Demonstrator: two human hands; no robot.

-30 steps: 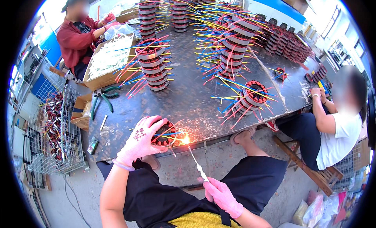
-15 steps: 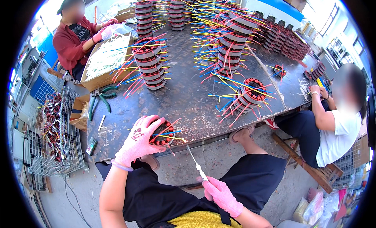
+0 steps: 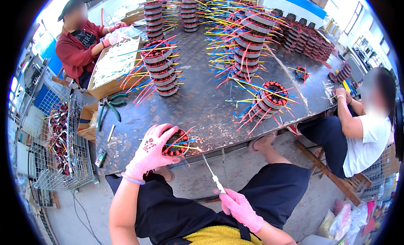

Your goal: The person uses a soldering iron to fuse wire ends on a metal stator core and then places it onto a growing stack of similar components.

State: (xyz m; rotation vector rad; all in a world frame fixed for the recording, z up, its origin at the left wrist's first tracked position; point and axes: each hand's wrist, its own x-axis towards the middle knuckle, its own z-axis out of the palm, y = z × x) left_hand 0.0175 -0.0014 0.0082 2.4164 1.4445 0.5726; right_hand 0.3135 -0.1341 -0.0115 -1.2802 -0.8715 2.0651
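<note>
My left hand (image 3: 150, 153) in a pink glove wraps its fingers around a small round coil ring (image 3: 176, 143) with colored wires. The ring sits at the near edge of the dark desk (image 3: 202, 106). My right hand (image 3: 240, 209) is closed around a thin white tool (image 3: 212, 176). Its tip points at the ring. A taller stack of rings (image 3: 161, 68) stands farther back.

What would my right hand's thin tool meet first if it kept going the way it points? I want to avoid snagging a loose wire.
Likely the yellow wire lead sticking out of the round copper-wound stator under the pink-gloved left hand. The thin metal tool in the pink-gloved right hand points up-left at it, though depth is unclear.
</note>
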